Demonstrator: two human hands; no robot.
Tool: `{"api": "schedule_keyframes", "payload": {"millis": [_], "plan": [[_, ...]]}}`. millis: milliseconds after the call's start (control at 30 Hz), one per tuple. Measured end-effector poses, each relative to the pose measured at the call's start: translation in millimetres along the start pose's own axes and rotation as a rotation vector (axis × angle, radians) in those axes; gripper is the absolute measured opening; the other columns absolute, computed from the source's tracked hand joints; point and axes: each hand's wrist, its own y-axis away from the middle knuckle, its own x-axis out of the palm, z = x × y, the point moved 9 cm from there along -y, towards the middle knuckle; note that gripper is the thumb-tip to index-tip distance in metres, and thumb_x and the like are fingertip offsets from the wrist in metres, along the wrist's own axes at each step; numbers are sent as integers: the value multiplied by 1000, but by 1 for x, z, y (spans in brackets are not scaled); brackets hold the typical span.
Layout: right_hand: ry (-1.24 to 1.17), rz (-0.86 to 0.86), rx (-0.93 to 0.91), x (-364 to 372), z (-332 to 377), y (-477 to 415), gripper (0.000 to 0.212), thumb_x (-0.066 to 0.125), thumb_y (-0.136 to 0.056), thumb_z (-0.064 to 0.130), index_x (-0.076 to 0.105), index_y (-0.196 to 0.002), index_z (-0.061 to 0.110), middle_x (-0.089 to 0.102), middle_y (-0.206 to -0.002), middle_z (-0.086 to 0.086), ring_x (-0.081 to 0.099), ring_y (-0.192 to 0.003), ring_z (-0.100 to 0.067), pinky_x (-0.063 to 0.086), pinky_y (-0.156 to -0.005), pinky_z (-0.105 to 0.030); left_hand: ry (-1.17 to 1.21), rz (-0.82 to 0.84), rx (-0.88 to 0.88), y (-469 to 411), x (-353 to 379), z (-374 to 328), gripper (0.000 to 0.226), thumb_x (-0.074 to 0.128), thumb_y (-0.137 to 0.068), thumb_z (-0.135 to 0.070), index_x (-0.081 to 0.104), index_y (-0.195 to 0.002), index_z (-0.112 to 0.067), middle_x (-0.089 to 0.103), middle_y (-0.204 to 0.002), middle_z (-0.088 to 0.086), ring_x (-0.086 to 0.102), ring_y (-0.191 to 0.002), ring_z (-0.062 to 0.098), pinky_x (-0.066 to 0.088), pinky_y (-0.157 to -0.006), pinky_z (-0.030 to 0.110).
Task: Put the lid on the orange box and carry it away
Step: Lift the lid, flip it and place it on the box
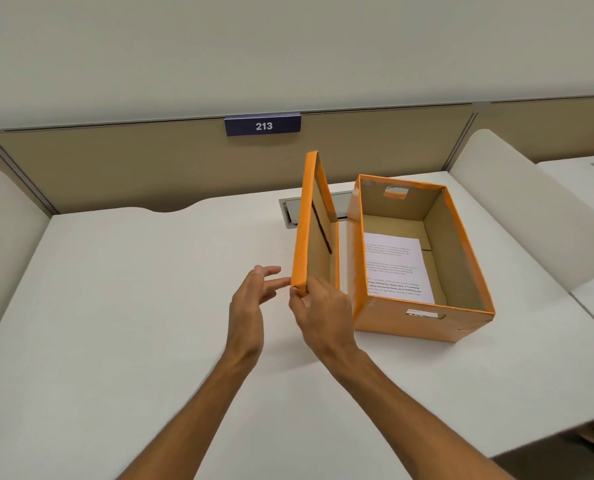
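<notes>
Sheet (394,268) print unreadable; box label (422,312) blurred.

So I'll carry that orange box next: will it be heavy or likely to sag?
Probably light: the box holds only a printed sheet. Its cardboard walls stand straight, so it likely stays fairly stiff. The end handle slots should give a firm grip. The lid, held on edge by the right hand, is still off.

head view: one wide-angle camera worn on the person's head | faces forward and down across the white desk (150,306) toward the partition (150,168) with its 213 plate (263,125) | close, forearms reaching in from the bottom edge
</notes>
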Motion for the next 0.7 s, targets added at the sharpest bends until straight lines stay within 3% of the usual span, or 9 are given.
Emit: {"api": "schedule_keyframes", "payload": {"millis": [133, 300, 400, 500, 567, 700], "plan": [[-122, -66, 167, -24, -28, -5, 22, 72, -91, 18, 64, -74, 6, 67, -65, -6, 57, -56, -24, 49, -53, -38, -85, 73, -191, -13, 7, 43, 46, 43, -103, -48, 65, -128, -16, 68, -132, 4, 60, -129, 21, 45, -112, 46], [-429, -231, 403, -69, -73, -13, 31, 79, -87, 21, 62, -65, 7, 54, -53, 7, 47, -50, -6, 40, -49, -25, -127, 182, -494, -9, 14, 102, 41, 59, -96, -50, 57, -129, -25, 54, -142, 3, 52, -132, 26, 44, -109, 44], [-567, -252, 442, -91, -91, -19, 27, 78, -88, 26, 69, -78, 2, 71, -75, -13, 66, -69, -25, 59, -64, -46, 15, 145, -666, -11, 20, 114, 61, 68, -89, -54, 53, -133, -15, 57, -138, 16, 58, -125, 34, 50, -103, 48], [-761, -248, 475, -102, -108, -24, 8, 78, -89, 26, 74, -83, 23, 77, -83, 4, 74, -85, -24, 66, -71, -44, 167, 184, -690, -18, 44, 108, 67, 66, -93, -49, 48, -141, -4, 61, -133, 20, 63, -119, 37, 52, -101, 50], [-911, -228, 502, -107, -118, -29, 11, 78, -89, 21, 76, -81, 29, 79, -85, 10, 76, -90, -21, 65, -69, -35, 280, 205, -643, -23, 59, 97, 59, 60, -99, -41, 49, -144, -6, 63, -135, 19, 65, -119, 36, 55, -99, 49], [-1185, -209, 576, -119, -144, -33, 14, 82, -81, 13, 76, -93, 18, 80, -93, 2, 76, -92, -23, 64, -70, -37, 337, 176, -559, -30, 83, 77, 44, 60, -100, -27, 57, -138, -5, 60, -146, 19, 67, -110, 28, 54, -92, 40]]}}
